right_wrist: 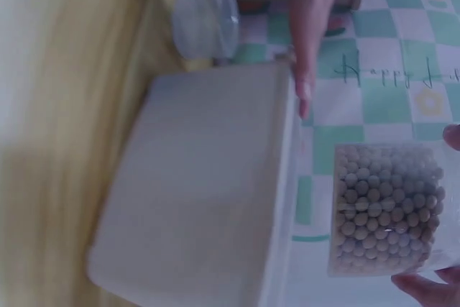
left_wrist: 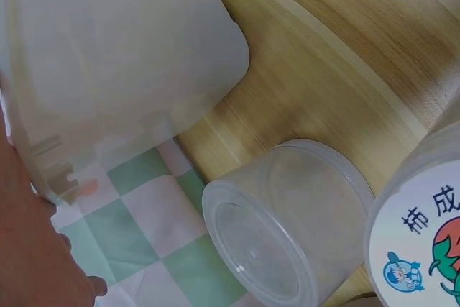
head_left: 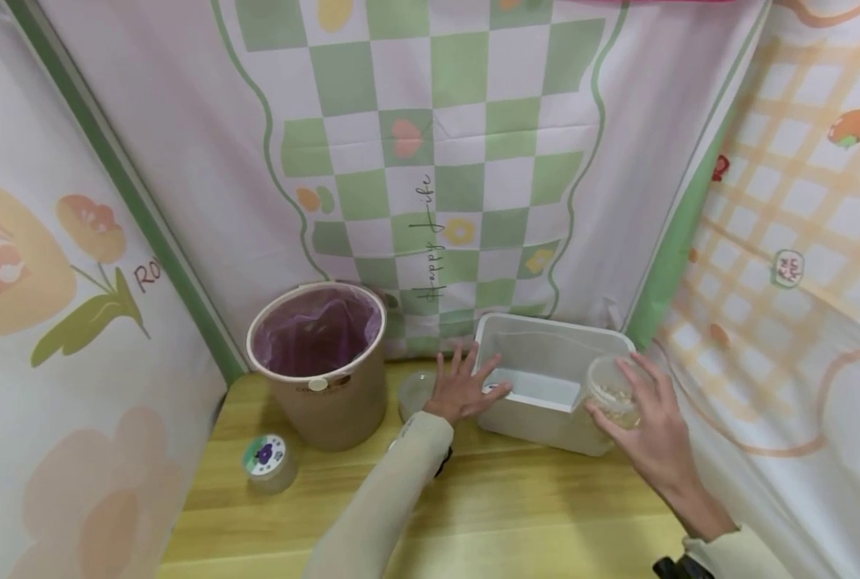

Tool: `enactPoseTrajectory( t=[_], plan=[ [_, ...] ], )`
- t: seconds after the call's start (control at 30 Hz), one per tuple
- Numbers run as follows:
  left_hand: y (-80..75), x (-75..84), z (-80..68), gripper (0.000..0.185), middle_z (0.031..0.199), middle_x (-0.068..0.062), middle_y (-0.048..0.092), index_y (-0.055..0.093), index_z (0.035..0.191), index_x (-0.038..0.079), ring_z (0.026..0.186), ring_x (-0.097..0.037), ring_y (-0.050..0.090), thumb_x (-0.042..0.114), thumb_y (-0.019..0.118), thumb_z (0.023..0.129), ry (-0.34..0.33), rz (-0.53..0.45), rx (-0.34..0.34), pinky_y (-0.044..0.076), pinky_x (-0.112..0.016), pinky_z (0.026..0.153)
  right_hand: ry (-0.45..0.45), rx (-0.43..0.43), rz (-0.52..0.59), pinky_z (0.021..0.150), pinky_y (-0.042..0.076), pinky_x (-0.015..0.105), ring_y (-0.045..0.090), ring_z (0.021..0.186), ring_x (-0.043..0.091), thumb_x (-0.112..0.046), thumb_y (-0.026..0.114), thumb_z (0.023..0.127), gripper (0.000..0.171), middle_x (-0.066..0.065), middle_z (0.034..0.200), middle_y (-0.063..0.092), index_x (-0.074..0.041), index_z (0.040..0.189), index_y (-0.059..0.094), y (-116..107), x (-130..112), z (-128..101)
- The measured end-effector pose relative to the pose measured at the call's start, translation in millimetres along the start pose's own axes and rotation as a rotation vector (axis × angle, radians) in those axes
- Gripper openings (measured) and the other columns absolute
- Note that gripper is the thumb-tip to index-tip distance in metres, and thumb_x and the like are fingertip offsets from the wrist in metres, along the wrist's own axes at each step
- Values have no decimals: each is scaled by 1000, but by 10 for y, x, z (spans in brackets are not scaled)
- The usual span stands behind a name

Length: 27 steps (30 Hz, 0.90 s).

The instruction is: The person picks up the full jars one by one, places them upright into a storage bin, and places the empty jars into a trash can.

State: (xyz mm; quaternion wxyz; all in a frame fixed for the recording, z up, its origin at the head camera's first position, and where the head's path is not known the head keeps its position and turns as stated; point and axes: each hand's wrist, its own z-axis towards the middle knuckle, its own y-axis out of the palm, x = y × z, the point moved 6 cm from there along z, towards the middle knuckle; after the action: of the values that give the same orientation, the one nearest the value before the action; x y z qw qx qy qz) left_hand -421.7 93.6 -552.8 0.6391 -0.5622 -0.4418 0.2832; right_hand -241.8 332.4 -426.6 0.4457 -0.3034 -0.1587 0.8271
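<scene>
In my right hand (head_left: pixel 657 434) I grip a clear plastic jar (head_left: pixel 613 394) between fingers and thumb, over the right end of a white plastic bin (head_left: pixel 538 428). Many small round beige balls (right_wrist: pixel 388 210) fill much of the jar, as the right wrist view shows. My left hand (head_left: pixel 460 392) spreads its fingers at the bin's left rim and holds nothing. Close behind the left wrist stands an upturned-looking clear empty jar (left_wrist: pixel 287 224). Beside that, in the left wrist view, appears a jar lid with a red fruit picture (left_wrist: pixel 424 242).
A beige bucket (head_left: pixel 339 410) lined with a purple bag stands at the back left. In front of it is a jar with a purple-and-green lid (head_left: pixel 265 455). Patterned cloth (head_left: pixel 466 161) hangs behind and on both sides of the wooden table (head_left: pixel 531 515).
</scene>
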Motion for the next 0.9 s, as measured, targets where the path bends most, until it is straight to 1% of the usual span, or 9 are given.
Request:
enactPoseTrajectory(
  t=[0.03, 0.1, 0.17, 0.23, 0.3, 0.4, 0.57, 0.73, 0.9],
  plan=[
    [6, 0, 5, 75, 186, -2, 1, 18, 173, 49, 172, -37, 0, 82, 25, 106, -1, 3, -1, 1, -71, 135, -3, 3, -3, 113, 40, 9, 56, 134, 57, -53, 86, 88, 87, 31, 156, 53, -1, 152, 60, 2, 31, 65],
    [19, 1, 15, 75, 186, -1, 0, 16, 173, 50, 172, -36, -1, 82, 23, 106, -4, 12, -9, 1, -70, 135, 3, 0, -9, 111, 55, 33, 56, 135, 57, -50, 86, 88, 85, 31, 157, 53, 0, 152, 60, 16, 96, 192],
    [21, 6, 18, 75, 186, -1, 0, 15, 173, 51, 172, -37, 1, 83, 22, 106, -5, 22, -9, 1, -70, 135, 22, -14, -17, 101, 57, 59, 55, 135, 58, -36, 92, 84, 83, 30, 158, 52, -1, 152, 59, 48, 172, 309],
    [12, 11, 16, 75, 186, -2, 2, 16, 173, 50, 172, -38, 5, 82, 22, 106, -4, 32, -3, 4, -71, 135, 42, -34, -16, 89, 52, 73, 55, 133, 59, -19, 95, 76, 86, 31, 158, 50, 0, 152, 59, 86, 242, 415],
    [1, 16, 11, 74, 186, -3, 4, 18, 173, 49, 171, -40, 7, 81, 23, 106, -1, 37, 6, 5, -72, 135, 67, -52, -18, 91, 51, 77, 54, 134, 60, -12, 96, 73, 89, 31, 159, 49, -1, 153, 59, 138, 322, 501],
    [-10, 14, -5, 73, 186, -4, 5, 20, 173, 48, 171, -40, 7, 80, 25, 107, -2, 27, 14, 5, -72, 135, 93, -78, -10, 100, 46, 81, 50, 138, 61, -11, 95, 75, 88, 33, 160, 47, 0, 153, 58, 238, 450, 595],
    [-21, 17, -32, 72, 186, -5, 8, 24, 173, 47, 171, -41, 9, 77, 30, 108, 0, 4, 29, 5, -72, 134, 143, -143, -48, 101, 44, 83, 49, 137, 63, -17, 92, 82, 85, 34, 162, 44, 3, 155, 54, 452, 728, 668],
    [26, -3, 6, 74, 186, -2, 3, 20, 172, 50, 172, -38, 3, 82, 24, 106, -10, 3, 7, 1, -71, 135, 217, -249, -99, 104, 40, 88, 47, 136, 68, -26, 89, 89, 86, 39, 165, 36, 6, 157, 49, 644, 986, 701],
    [31, 2, 37, 74, 186, -1, 4, 20, 172, 52, 172, -38, 5, 84, 24, 105, -18, 18, 8, 1, -71, 134, 259, -332, -90, 111, 35, 86, 38, 143, 68, -27, 88, 91, 88, 46, 163, 32, 10, 158, 45, 774, 1167, 691]
  ],
)
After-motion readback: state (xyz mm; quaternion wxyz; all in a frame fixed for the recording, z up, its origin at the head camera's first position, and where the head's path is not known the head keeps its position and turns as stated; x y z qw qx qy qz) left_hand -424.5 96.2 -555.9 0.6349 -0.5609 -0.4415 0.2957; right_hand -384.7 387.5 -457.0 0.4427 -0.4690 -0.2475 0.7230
